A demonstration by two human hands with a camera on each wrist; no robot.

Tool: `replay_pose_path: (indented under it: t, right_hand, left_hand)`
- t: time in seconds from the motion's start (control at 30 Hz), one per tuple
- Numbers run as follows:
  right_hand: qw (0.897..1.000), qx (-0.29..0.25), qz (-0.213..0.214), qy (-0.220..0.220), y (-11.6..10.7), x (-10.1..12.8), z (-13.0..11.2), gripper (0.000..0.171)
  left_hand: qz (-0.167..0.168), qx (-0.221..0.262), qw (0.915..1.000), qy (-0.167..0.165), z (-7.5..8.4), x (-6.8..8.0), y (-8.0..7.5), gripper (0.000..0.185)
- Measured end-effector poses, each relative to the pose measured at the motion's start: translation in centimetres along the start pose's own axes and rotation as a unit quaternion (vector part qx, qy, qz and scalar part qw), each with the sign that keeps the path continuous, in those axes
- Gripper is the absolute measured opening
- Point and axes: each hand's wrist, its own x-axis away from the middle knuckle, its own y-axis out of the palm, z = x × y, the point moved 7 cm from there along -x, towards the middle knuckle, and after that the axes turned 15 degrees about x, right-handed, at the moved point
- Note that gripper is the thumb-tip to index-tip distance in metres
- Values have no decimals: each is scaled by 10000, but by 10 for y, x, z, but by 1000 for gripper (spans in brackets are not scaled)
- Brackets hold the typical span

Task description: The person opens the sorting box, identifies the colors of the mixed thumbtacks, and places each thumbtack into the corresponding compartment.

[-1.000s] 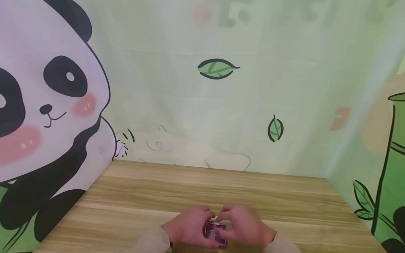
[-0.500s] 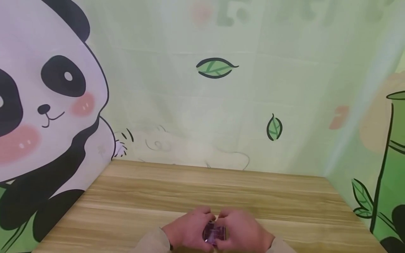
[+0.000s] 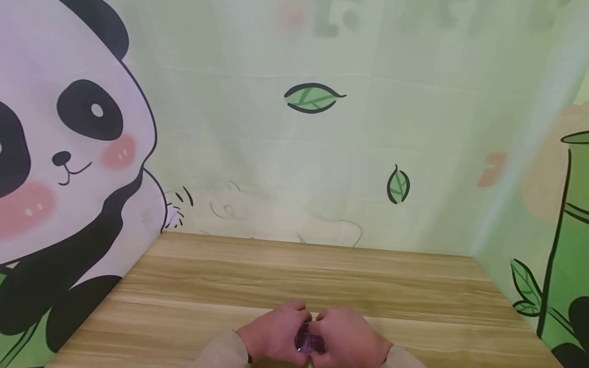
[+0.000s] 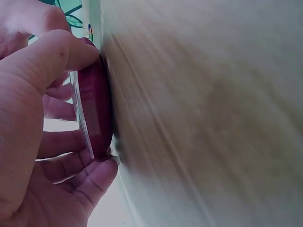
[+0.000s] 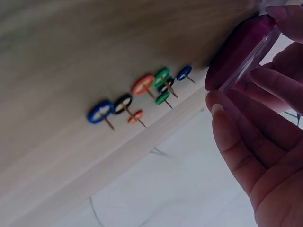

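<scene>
A small dark-purple box (image 3: 308,342) with a clear lid is on the wooden table between the two hands. My left hand (image 3: 278,332) grips its left side, thumb and fingers at opposite ends, as the left wrist view of the box (image 4: 96,106) shows. On the other side my right hand (image 3: 352,337) holds it too. In the right wrist view the thumb and fingers of that hand (image 5: 265,146) touch the box (image 5: 241,54) at opposite ends, and one fingertip lies against the clear lid. Whether the lid is fully seated cannot be told.
Several coloured rings with thin wooden pegs, like small spinning tops (image 5: 142,85), lie on the table in the right wrist view. They do not show in the head view. Behind the wooden table (image 3: 276,276) hangs a pale green printed cloth (image 3: 257,143) with a panda.
My right hand has moved in on the box: its fingers, raised over the top a second ago, now lie closer round its right side. My left hand keeps its grip.
</scene>
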Motion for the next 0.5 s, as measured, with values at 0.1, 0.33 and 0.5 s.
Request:
replay_pose_path:
  t: [0.1,0.33,0.5]
  right_hand:
    - [9994,280,0,-181,0,-3,-2,24]
    - [9928,1012,-79,-635,1,-9,-10,35]
    - [9870,1316,-197,-902,0,-13,-17,35]
  left_hand:
    - [42,-45,10000,54,1,0,0,45]
    - [240,-48,9995,180,3,-1,0,38]
    - [252,123,9996,38,1,-2,0,33]
